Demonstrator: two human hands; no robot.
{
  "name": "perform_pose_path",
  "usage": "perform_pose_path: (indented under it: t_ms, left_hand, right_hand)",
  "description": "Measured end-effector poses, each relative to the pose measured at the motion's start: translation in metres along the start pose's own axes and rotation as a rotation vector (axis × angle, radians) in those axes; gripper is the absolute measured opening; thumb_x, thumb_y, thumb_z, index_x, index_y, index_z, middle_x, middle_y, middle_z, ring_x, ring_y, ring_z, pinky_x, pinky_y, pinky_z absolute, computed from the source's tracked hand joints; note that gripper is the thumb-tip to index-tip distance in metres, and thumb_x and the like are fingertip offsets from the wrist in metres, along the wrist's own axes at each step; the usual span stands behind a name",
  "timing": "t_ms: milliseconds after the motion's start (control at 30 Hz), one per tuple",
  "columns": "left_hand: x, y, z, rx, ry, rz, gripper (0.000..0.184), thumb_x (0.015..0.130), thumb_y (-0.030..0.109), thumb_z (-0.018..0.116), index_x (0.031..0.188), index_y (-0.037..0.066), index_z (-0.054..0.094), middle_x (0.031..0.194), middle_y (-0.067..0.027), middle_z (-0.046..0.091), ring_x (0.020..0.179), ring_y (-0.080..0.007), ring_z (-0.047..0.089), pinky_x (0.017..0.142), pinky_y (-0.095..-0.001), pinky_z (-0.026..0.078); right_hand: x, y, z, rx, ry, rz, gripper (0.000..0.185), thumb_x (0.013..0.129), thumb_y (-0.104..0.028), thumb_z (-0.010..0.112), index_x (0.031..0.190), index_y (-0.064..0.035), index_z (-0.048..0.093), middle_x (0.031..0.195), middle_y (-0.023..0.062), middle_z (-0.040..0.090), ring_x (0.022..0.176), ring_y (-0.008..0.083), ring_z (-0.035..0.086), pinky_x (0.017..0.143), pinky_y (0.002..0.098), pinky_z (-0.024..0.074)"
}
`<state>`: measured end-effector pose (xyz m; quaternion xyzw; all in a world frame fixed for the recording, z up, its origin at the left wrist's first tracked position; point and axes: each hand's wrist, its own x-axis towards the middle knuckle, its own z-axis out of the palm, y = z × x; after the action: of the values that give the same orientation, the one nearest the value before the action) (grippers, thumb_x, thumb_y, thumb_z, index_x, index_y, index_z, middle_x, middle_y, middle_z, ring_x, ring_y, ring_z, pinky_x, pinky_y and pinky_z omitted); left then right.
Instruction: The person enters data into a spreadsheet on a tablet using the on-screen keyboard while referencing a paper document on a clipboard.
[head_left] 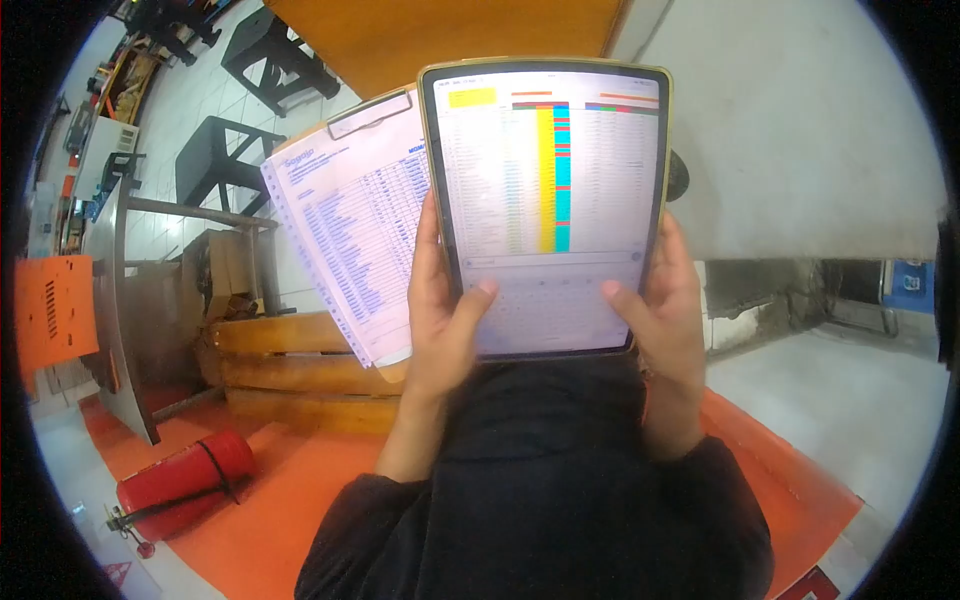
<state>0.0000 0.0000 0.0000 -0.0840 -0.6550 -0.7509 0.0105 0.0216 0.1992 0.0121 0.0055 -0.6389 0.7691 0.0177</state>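
A tablet (500,200) in a yellowish case is held upright in front of me, between both hands. Its screen shows a spreadsheet with yellow, teal and red columns, and a keyboard along the bottom. My left hand (445,320) grips the left edge, thumb over the keyboard. On the opposite edge my right hand (665,310) has its thumb on the glass too; the other fingers go behind the tablet. Partly hidden behind the tablet's left side, a clipboard (395,372) carries a printed table sheet (340,230) under its metal clip (370,115).
Below the clipboard runs a wooden slatted bench (300,375). A red fire extinguisher (190,485) lies on the orange floor covering (270,520) at lower left. Black stools (225,160) stand on white tiles beyond a metal-framed table (120,300). A pale wall (800,130) rises at right.
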Motion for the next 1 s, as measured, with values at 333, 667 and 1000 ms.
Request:
perform_pose_path:
  t_ms: [333, 667, 1000]
  left_hand:
    - [0.0035, 0.0018, 0.0008, 0.012, 0.062, -0.023, 0.075, 0.08, -0.003, 0.046, 0.148, -0.001, 0.015, 0.152, -0.0187, 0.021, 0.141, -0.027, 0.022, 0.115, -0.0368, 0.014]
    - [0.0027, -0.0008, -0.0018, 0.048, -0.001, 0.047, 0.088, 0.072, 0.003, 0.059, 0.148, -0.001, 0.014, 0.149, -0.021, 0.026, 0.137, -0.0303, 0.029, 0.113, -0.0387, 0.02]
    - [0.0032, -0.0014, -0.0015, 0.069, 0.036, 0.006, 0.079, 0.074, -0.004, 0.045, 0.148, -0.001, 0.016, 0.152, -0.0195, 0.022, 0.141, -0.0276, 0.022, 0.115, -0.0373, 0.015]
  right_hand:
    - [0.0013, 0.0016, 0.0033, -0.008, 0.023, -0.019, 0.07, 0.077, 0.012, 0.053, 0.14, 0.0069, 0.022, 0.135, 0.0165, 0.041, 0.127, 0.0205, 0.04, 0.107, 0.033, 0.029]
    - [0.0019, -0.0029, 0.0037, 0.001, 0.007, -0.02, 0.07, 0.077, 0.013, 0.053, 0.14, 0.0078, 0.021, 0.133, 0.0164, 0.043, 0.126, 0.0201, 0.041, 0.107, 0.0325, 0.0295]
    - [0.0005, -0.0027, 0.0018, 0.015, 0.011, 0.027, 0.071, 0.076, 0.014, 0.053, 0.14, 0.0073, 0.021, 0.134, 0.016, 0.042, 0.126, 0.0193, 0.04, 0.107, 0.0323, 0.0294]
